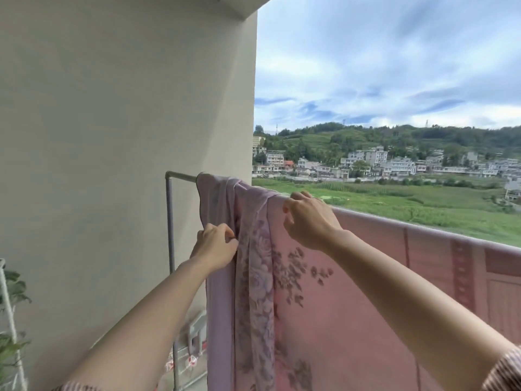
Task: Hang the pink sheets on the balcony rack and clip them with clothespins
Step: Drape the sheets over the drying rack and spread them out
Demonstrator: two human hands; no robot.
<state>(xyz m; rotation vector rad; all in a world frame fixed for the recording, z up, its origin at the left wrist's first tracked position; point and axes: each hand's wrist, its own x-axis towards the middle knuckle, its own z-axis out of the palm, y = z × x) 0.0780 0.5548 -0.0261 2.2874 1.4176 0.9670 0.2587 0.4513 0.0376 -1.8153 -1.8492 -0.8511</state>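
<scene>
One pink sheet (pixel 352 292) with a floral print is seen draped over the top bar of one metal rack (pixel 180 175), hanging down on the near side and spreading to the right along the bar. At its left end the cloth is bunched into several vertical folds, and whether a second sheet is mixed into that bunch cannot be told. Two bare hands are raised to the fabric. The left hand (pixel 215 245) is closed in a pinch on the left edge of the bunched cloth, a little below the bar. The right hand (pixel 307 218) is laid over the bar itself, its fingers curled down onto the sheet's top fold; whether anything small is held inside it cannot be told. One upright post of the rack is seen beside a plain wall (pixel 112 122) at the left. Two leafy plants (pixel 12 289) are visible at the lower left edge. Beyond the bar, green fields (pixel 408 201) and a cluster of houses are seen.
</scene>
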